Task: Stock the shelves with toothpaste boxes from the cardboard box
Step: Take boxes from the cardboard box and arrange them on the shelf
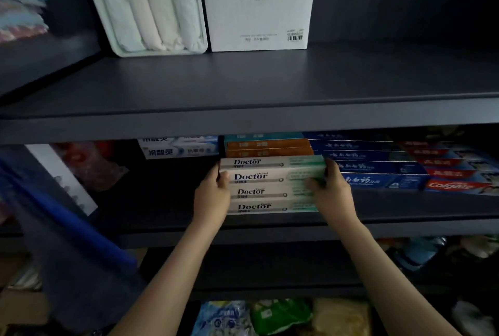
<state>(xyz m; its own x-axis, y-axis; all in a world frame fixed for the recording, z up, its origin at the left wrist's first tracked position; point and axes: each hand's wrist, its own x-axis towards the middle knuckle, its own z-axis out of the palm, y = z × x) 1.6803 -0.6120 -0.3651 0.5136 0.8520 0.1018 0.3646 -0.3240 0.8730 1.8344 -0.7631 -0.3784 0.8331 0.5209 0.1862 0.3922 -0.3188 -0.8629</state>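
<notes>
doctor boxes (270, 184) left of colgate boxes (459, 184)

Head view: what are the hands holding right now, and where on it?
The stack of Doctor toothpaste boxes, clasped at its short ends: left hand on the left end, right hand on the right end. The grip sits on the upper boxes.
</notes>
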